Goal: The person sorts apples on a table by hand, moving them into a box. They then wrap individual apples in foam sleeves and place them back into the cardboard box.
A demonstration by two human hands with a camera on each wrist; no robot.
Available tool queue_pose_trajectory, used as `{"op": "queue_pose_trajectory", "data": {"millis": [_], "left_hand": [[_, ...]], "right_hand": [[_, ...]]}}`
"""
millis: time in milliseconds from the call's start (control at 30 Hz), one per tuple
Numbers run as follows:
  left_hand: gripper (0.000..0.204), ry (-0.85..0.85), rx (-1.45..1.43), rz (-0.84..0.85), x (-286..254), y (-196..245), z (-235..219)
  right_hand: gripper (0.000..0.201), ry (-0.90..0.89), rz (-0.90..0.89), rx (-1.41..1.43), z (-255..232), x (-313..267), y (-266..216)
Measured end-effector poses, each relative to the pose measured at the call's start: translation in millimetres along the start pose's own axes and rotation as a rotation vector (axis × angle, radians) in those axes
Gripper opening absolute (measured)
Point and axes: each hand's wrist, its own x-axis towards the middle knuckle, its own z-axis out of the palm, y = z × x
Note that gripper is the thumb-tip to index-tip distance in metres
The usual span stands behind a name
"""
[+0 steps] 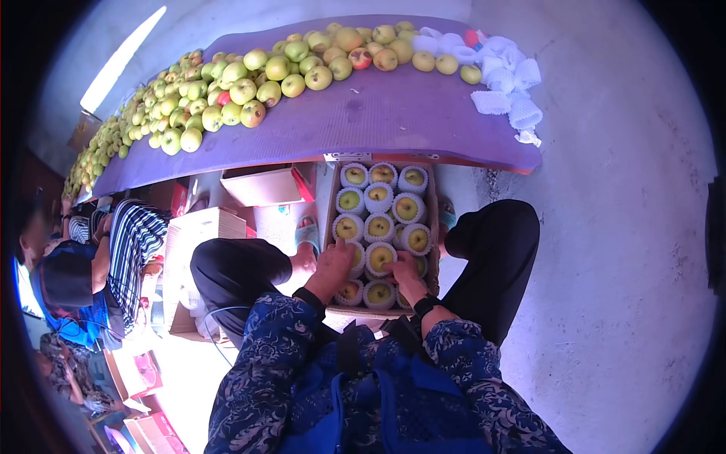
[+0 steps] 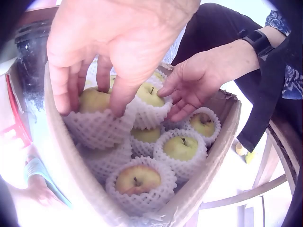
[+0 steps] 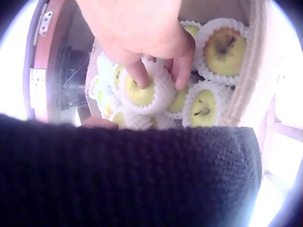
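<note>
In the cardboard box (image 1: 434, 204), apples in white foam nets stand in rows. My left hand (image 1: 333, 266) is at the box's left side, gripping a netted apple (image 2: 94, 100), thumb on one side and fingers on the other. My right hand (image 1: 407, 274) reaches in from the other side. It holds another netted apple (image 3: 142, 94) near the middle, with one digit on the fruit's top and fingers along the net. Closer to me lie a reddish-yellow netted apple (image 2: 138, 180) and a greenish one (image 2: 180, 148).
A purple-covered table (image 1: 363, 113) ahead carries a long heap of loose apples (image 1: 242, 83) and a pile of foam nets (image 1: 507, 76). My knees flank the box. Open cartons (image 1: 268, 185) stand to the left, near another person in a striped garment (image 1: 138, 238).
</note>
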Motion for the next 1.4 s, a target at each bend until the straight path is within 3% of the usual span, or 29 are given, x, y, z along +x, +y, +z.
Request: {"op": "queue_pose_trajectory", "data": {"millis": [567,667,967,1067,1167,1400], "left_hand": [[0.024,-0.06,0.059,0.036,-4.1,6.1,-5.9],[0.022,0.025,0.077,0.068,-5.4,4.1,-1.1],[0.031,-0.016,0.035,0.043,-4.5,3.8,-3.4],[0.033,-0.033,0.036,0.041,-4.1,5.4,-6.5],[0.034,-0.036,0.034,0.034,-5.2,6.6,-7.4],[0.034,-0.046,0.052,0.061,-7.5,10.5,-15.4]], "right_hand": [[0.05,-0.049,-0.042,-0.059,0.0,2.7,-9.3],[0.05,-0.04,-0.031,-0.055,0.5,-0.8,-12.0],[0.057,-0.07,-0.152,-0.151,1.4,13.1,-2.4],[0.061,-0.009,-0.212,-0.223,3.3,29.9,12.1],[0.062,0.05,-0.163,-0.193,5.0,33.5,15.6],[0.061,0.065,-0.169,-0.164,4.1,30.7,14.0]]}}
